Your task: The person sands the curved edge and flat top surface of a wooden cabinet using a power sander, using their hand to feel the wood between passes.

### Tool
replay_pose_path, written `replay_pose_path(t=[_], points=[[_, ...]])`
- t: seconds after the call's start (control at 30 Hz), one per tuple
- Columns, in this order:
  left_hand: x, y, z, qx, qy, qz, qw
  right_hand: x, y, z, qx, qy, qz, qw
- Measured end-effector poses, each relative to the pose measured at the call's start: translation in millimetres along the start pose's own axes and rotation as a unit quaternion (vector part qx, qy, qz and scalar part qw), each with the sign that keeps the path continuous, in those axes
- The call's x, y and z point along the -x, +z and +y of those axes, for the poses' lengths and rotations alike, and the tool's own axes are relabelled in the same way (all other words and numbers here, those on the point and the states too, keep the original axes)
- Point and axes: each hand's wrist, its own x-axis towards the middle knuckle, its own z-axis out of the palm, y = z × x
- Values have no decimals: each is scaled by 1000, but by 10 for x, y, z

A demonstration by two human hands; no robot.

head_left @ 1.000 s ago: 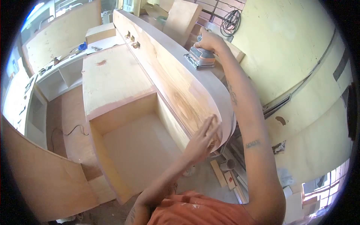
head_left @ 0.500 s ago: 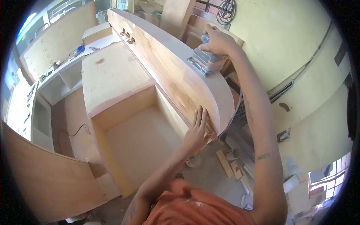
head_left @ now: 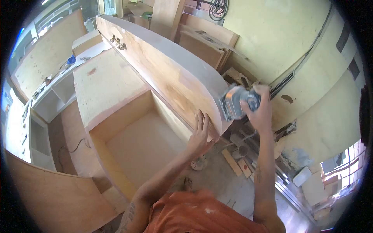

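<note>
Sander (head_left: 236, 102) moved to curved edge (head_left: 213, 79), left hand (head_left: 199, 136) near open box (head_left: 145, 141)

Sander (head_left: 235, 103) now at rounded end (head_left: 216, 86)

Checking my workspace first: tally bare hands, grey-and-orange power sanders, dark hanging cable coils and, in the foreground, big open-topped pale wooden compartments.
Bare hands: 2 (left hand, right hand)
Power sander: 1
Cable coil: 1
Wooden compartment: 1
Total: 5
</note>
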Motion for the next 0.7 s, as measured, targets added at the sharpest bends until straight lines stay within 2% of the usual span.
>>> replay_pose_path(t=[0.1,0.17,0.23,0.27,0.33,0.47,0.63,0.7], points=[[10,32,-38,17,14,2,1000,72,15,50,-13,-26,42,999],[23,0,-29,40,-3,-29,999,30,30,40,-23,-41,55,997],[34,-18,-43,23,6,-29,999,-236,22,-23,2,9,0,1000],[29,-24,-51,8,16,-30,999,-407,21,-85,0,6,-2,1000],[30,-44,-67,13,14,-33,999,-787,48,-241,42,55,-91,993],[23,-76,-121,50,7,-70,996,-1512,309,-416,85,47,-168,981],[58,-98,-132,68,10,-70,995,-2220,842,-651,151,-52,-266,951],[73,-124,-162,69,6,-79,994,-2451,1109,-698,145,-53,-277,948]])
